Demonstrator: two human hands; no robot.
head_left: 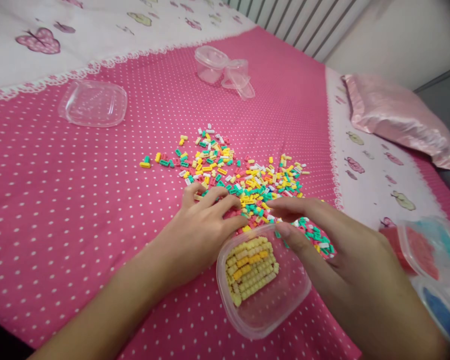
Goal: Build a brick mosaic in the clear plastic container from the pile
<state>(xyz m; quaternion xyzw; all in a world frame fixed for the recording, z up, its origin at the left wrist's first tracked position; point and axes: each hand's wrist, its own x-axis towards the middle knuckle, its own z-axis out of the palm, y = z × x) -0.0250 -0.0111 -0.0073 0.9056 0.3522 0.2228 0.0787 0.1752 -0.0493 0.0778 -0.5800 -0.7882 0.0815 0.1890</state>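
Note:
Small building bricks in yellow, green, white, pink and cream lie in a loose pile [255, 185] on the pink dotted bedspread [153, 310]. My left hand [206, 220] rests on the pile's near edge, fingers bent and spread; what is beneath the fingertips is hidden. Close in front of me stands a clear plastic container [264, 327] holding neat rows of pale yellow bricks [255, 280], with a few deeper yellow ones among them. Over its far right rim is my right hand [345, 265], thumb and fingers apart, with no brick visible between them.
A clear lid [95, 105] lies at the upper left. Clear containers [212, 65] stand at the back. On the right are tubs with red [422, 250] and blue [444, 315] contents. A shiny pink pillow [401, 112] lies near the wall.

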